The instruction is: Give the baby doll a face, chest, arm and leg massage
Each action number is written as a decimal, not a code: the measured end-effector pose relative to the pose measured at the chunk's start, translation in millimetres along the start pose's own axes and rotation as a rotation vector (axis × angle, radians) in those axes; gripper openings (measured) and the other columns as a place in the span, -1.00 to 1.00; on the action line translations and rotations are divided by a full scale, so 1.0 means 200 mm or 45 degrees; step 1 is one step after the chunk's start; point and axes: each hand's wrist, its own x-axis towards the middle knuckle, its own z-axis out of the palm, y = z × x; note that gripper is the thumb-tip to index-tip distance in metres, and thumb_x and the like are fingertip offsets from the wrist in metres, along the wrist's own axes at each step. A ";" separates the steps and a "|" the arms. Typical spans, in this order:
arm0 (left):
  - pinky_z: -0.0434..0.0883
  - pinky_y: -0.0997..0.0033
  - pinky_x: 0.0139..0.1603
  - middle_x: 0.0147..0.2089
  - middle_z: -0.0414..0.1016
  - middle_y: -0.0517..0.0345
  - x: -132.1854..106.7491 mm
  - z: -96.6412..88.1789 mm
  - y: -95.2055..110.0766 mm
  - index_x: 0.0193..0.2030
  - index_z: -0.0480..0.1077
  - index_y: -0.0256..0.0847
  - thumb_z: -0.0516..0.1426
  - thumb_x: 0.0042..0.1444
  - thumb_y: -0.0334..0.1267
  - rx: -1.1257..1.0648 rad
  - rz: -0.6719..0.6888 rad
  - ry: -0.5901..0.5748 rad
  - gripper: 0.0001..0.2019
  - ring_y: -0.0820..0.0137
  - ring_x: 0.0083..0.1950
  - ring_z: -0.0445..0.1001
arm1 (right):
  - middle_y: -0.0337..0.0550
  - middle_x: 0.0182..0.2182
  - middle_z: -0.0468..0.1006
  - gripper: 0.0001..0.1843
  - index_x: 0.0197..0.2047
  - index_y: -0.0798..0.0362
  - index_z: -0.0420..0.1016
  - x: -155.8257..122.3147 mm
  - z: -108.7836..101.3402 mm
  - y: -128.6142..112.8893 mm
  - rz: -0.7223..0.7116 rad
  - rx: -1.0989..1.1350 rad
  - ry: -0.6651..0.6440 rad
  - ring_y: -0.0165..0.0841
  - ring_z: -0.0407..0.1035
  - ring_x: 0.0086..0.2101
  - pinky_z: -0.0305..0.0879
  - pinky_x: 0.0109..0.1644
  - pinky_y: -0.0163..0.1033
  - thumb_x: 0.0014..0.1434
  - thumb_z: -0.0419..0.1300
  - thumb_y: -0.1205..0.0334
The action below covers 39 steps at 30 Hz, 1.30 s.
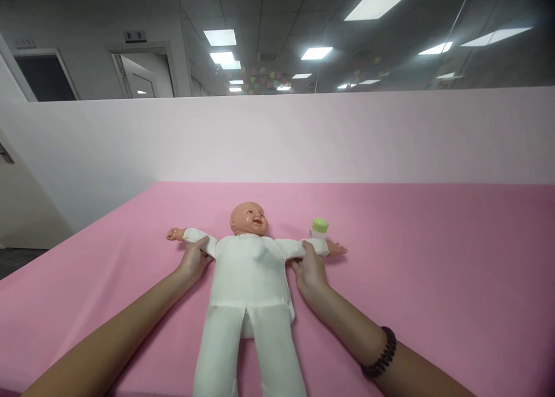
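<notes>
baby doll (249, 270) on pink-covered table (411, 281) is pinched at the sleeves (199, 235) by left hand (193, 259) and right hand (310, 267) (green-capped bottle (319, 228) just beyond right hand).

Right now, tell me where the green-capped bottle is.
In the head view, the green-capped bottle stands on the pink surface right of the baby doll's head, just behind the doll's sleeved arm that the right hand grips.

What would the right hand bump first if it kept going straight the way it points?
The right hand would probably meet the doll's white sleeve first; its fingers already touch it.
</notes>
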 end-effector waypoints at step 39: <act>0.52 0.22 -0.11 -0.17 0.43 0.09 0.06 -0.02 -0.01 0.05 0.18 -0.11 0.17 0.21 -0.18 0.117 0.126 -0.062 -0.67 0.28 -0.15 0.53 | -0.08 -0.05 0.55 -0.41 0.15 -0.04 0.28 0.02 0.04 -0.04 -0.167 -0.108 -0.102 -0.17 0.51 -0.06 0.57 -0.15 -0.14 0.07 0.26 0.01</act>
